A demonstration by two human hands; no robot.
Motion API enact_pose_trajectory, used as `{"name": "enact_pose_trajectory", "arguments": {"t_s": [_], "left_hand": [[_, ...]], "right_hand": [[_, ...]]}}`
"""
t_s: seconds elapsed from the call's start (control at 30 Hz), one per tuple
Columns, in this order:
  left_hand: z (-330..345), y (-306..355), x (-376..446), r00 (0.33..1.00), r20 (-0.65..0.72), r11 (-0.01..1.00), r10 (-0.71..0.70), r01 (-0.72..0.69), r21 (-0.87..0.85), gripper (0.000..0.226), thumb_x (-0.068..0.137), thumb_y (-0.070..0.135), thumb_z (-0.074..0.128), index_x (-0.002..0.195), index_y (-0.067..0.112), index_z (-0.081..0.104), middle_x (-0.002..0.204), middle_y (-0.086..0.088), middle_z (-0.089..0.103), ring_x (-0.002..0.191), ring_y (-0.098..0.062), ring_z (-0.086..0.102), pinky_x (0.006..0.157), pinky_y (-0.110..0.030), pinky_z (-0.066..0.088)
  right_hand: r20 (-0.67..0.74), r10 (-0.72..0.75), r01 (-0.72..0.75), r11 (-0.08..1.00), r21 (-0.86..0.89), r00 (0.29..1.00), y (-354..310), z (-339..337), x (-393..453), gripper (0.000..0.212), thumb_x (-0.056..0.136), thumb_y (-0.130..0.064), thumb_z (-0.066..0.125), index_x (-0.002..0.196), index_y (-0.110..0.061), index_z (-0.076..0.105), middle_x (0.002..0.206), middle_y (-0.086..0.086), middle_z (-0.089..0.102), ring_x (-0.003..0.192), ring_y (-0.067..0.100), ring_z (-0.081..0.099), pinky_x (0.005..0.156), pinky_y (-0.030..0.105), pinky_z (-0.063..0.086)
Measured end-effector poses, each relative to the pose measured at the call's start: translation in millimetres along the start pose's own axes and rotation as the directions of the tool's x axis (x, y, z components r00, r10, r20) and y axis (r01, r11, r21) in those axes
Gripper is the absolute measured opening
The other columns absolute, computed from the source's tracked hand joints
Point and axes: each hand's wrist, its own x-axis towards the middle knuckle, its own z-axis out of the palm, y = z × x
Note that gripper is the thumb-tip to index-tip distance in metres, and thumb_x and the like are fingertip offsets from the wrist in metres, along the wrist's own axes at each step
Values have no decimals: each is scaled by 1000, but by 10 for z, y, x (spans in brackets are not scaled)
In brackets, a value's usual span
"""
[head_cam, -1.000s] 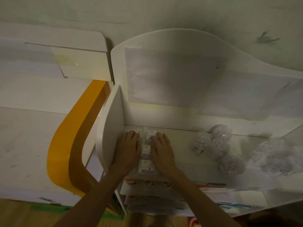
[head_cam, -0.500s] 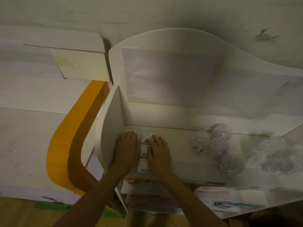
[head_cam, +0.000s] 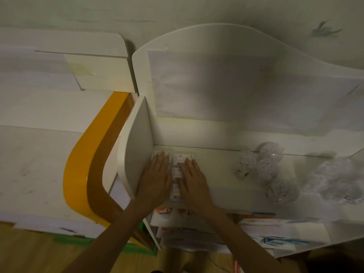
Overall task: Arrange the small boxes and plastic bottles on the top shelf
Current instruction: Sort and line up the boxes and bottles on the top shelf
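A person's two hands lie flat, palms down, on a group of small boxes (head_cam: pixel 178 170) packed into the corner of the top shelf (head_cam: pixel 220 174), at about 7 o'clock from the middle of the view. The left hand (head_cam: pixel 156 179) rests on the boxes beside the shelf's side panel (head_cam: pixel 136 154), fingers straight and close together. The right hand (head_cam: pixel 192 181) lies at its 3 o'clock, fingers straight and slightly spread. Neither hand grips anything.

The clear plastic bottles (head_cam: pixel 264 169) stand in a loose cluster at 3 o'clock from the hands, well apart from them. Each appears to hold many small pale pieces; what they are cannot be told. A crumpled clear bag (head_cam: pixel 334 180) lies further toward 3 o'clock, contents unclear.

Risks, as a judgement: the nearest boxes sit close to the shelf's front edge, so an uneven push could tip one off. A wide sweep of the right arm toward 3 o'clock could topple the light bottles.
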Motion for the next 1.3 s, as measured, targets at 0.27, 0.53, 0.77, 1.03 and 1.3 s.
{"name": "enact_pose_trajectory", "arguments": {"t_s": [0.27,0.53,0.77,1.03,1.3], "left_hand": [[63,14,-104,1000,9,995,-6,5,100,60,104,44,20,156,14,21,162,-8,23,150,-24,18,120,-39,8],[39,43,-117,1000,-16,997,-27,28,67,59,103,43,24,154,14,30,159,-8,31,148,-23,24,120,-38,12],[43,-10,-43,997,-31,991,-74,70,-113,52,100,34,30,144,12,46,152,-7,43,143,-22,35,120,-38,21],[-16,16,-40,989,-93,948,-114,80,-309,57,97,34,28,134,1,57,141,-15,55,135,-29,46,116,-47,29],[5,-4,-55,989,-46,933,-139,115,-340,62,91,32,24,139,6,52,148,-11,48,141,-27,38,119,-49,28]], "right_hand": [[22,10,-9,998,-57,1000,-4,-5,6,57,100,-48,26,151,-25,36,163,0,24,152,17,12,118,38,22],[-9,-4,3,998,-55,1000,16,-3,1,54,101,-41,27,149,-21,42,160,0,32,150,18,20,117,40,29],[-52,4,-4,1000,9,999,26,7,7,52,100,-38,31,145,-21,49,157,-1,37,149,16,23,116,35,27],[-29,4,-4,1000,-5,1000,49,29,8,54,100,-35,25,146,-20,47,158,-1,36,149,16,21,117,40,31],[-25,15,-15,1000,-13,1000,-18,21,-3,53,100,-35,27,146,-18,46,157,1,37,149,18,21,115,41,33]]}}
